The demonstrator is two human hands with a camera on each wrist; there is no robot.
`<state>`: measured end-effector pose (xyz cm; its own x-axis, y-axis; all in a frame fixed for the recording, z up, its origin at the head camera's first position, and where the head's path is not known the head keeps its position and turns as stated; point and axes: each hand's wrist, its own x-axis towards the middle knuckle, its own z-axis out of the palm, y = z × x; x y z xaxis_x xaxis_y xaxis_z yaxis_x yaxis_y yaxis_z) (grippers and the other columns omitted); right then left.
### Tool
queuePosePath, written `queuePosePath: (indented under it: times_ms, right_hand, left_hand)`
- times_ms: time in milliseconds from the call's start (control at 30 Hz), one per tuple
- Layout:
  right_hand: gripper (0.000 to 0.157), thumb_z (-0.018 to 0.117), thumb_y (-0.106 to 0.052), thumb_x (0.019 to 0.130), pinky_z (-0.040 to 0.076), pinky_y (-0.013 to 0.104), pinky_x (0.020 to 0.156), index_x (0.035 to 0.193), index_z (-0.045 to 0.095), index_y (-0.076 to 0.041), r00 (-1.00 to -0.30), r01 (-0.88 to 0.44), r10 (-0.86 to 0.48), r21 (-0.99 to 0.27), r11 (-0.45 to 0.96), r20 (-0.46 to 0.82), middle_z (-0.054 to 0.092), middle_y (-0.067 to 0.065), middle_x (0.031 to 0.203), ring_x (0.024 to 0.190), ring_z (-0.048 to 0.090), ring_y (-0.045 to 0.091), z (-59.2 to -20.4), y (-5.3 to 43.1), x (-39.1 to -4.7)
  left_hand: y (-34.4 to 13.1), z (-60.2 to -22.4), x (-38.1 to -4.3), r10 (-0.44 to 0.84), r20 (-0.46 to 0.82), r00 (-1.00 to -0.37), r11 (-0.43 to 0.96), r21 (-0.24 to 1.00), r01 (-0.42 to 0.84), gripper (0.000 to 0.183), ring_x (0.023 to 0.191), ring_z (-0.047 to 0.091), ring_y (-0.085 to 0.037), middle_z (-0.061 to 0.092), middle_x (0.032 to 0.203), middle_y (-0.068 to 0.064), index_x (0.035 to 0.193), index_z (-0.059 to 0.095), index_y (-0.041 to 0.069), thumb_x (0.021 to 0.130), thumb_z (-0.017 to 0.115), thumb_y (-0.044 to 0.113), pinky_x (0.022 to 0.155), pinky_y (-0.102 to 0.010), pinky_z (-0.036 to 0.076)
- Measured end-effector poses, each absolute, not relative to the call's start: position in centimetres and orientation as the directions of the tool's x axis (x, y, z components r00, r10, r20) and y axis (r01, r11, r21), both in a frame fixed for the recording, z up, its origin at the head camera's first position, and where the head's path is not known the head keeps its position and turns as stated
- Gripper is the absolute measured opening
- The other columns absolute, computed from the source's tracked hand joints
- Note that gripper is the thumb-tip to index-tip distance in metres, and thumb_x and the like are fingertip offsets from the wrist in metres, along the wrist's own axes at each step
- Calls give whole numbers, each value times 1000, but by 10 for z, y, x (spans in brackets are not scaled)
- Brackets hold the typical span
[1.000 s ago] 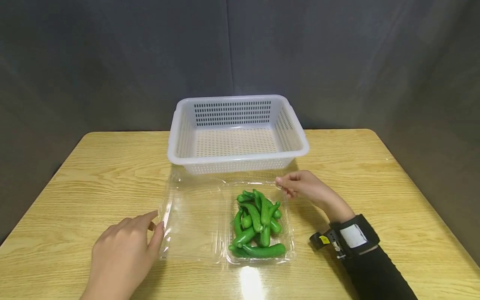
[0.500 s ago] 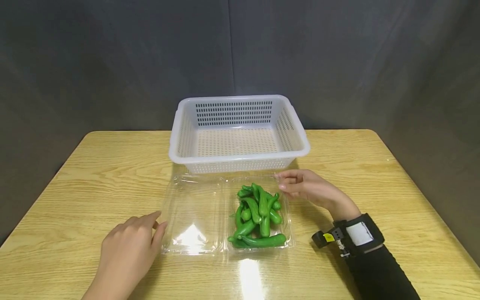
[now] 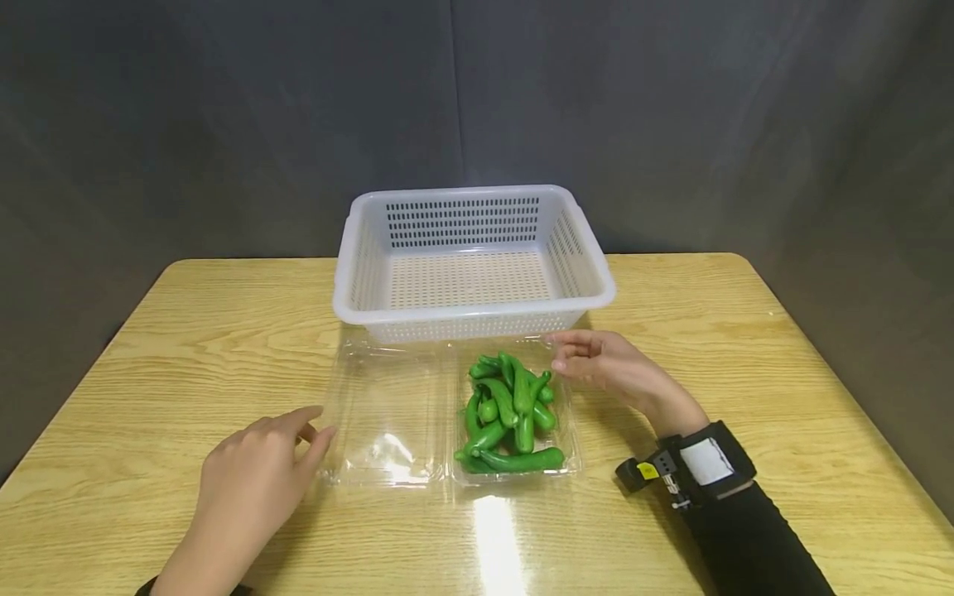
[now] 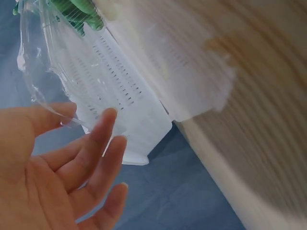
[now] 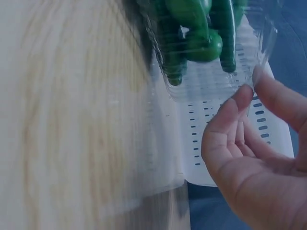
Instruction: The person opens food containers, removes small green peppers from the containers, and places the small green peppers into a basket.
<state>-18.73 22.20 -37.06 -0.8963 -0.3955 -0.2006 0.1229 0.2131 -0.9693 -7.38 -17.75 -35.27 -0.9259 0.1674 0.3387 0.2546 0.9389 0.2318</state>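
A clear plastic clamshell container lies spread flat, its lid half (image 3: 395, 414) on the left and its tray half (image 3: 570, 451) on the right. Several green peppers (image 3: 517, 406) are heaped in the tray. My left hand (image 3: 257, 476) is at the lid's left edge with fingers relaxed; in the left wrist view, thumb and fingertips stand apart around the thin plastic edge. My right hand (image 3: 622, 372) is at the tray's far right corner. In the right wrist view, thumb and index finger (image 5: 223, 122) pinch that corner, beneath the peppers in that picture.
A white perforated plastic basket (image 3: 473, 314) stands directly behind the container, close to its far edge. Both rest on a wooden table (image 3: 745, 397). A dark grey curtain (image 3: 671, 124) hangs behind the table. A strap with a small device (image 3: 686, 468) is around my right wrist.
The container's near edge has dropped back, away from me, and it now lies flatter and lower near the basket. Both hands moved along with it, and their fingers have spread slightly.
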Motion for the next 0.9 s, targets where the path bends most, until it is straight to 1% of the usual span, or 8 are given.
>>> queuePosePath:
  times_ms: [133, 233, 400, 467, 567, 667, 800, 900]
  right_hand:
    - [57, 64, -5, 93, 49, 24, 81, 143, 40, 9, -919, 141, -337, -968, 208, -206, 60, 1, 100, 89, 59, 9, -370, 219, -188]
    - [58, 64, -5, 93, 48, 23, 76, 143, 40, 10, -934, 139, -299, -968, 207, -198, 61, 0, 98, 86, 58, 7, -370, 217, -189]
    - [56, 65, -5, 92, 48, 22, 74, 141, 42, 11, -949, 126, -258, -967, 223, -184, 62, -1, 96, 83, 59, 6, -372, 214, -189]
    - [55, 66, -6, 93, 49, 22, 75, 141, 44, 10, -952, 125, -245, -963, 238, -184, 62, 0, 97, 83, 59, 6, -373, 213, -188]
    - [54, 66, -8, 93, 49, 24, 76, 141, 46, 8, -955, 116, -235, -956, 268, -181, 62, 2, 99, 84, 59, 8, -374, 212, -189]
    - [54, 67, -13, 94, 49, 27, 78, 141, 48, 4, -956, 103, -231, -946, 308, -179, 62, 4, 100, 87, 59, 11, -375, 212, -188]
    - [54, 68, -17, 94, 49, 29, 83, 141, 49, 2, -959, 92, -223, -937, 337, -174, 63, 6, 102, 92, 60, 13, -374, 212, -187]
    - [53, 68, -15, 94, 49, 28, 84, 140, 49, 4, -961, 84, -220, -937, 340, -166, 64, 7, 103, 92, 60, 13, -372, 211, -187]
  left_hand:
    - [-179, -351, -77, 146, 319, -936, 934, 267, 236, 31, 51, 52, -10, 72, 82, 3, 112, 73, 6, 89, 74, 27, 41, -27, 36]
    - [-180, -349, -81, 141, 313, -939, 934, 273, 231, 32, 55, 58, -12, 71, 80, 4, 113, 73, 7, 89, 74, 28, 41, -28, 37]
    - [-180, -345, -85, 134, 256, -957, 937, 283, 207, 33, 58, 61, -15, 72, 84, 2, 115, 72, 7, 91, 72, 29, 41, -29, 38]
    - [-180, -345, -86, 131, 218, -967, 939, 286, 191, 33, 55, 58, -14, 73, 86, 1, 117, 72, 7, 92, 71, 30, 41, -29, 38]
    - [-180, -344, -88, 133, 165, -977, 939, 293, 178, 34, 47, 49, -12, 73, 88, -2, 118, 70, 6, 94, 69, 29, 39, -29, 35]
    - [-179, -345, -89, 131, 113, -985, 942, 295, 159, 35, 42, 39, -12, 73, 89, -4, 120, 69, 4, 95, 68, 28, 39, -29, 33]
    - [-177, -343, -91, 140, 60, -988, 950, 274, 151, 36, 44, 42, -11, 73, 90, -5, 120, 68, 2, 95, 68, 27, 39, -29, 35]
    - [-176, -343, -92, 149, 63, -987, 956, 246, 160, 35, 45, 44, -11, 73, 88, -5, 118, 69, 1, 94, 69, 26, 40, -29, 36]
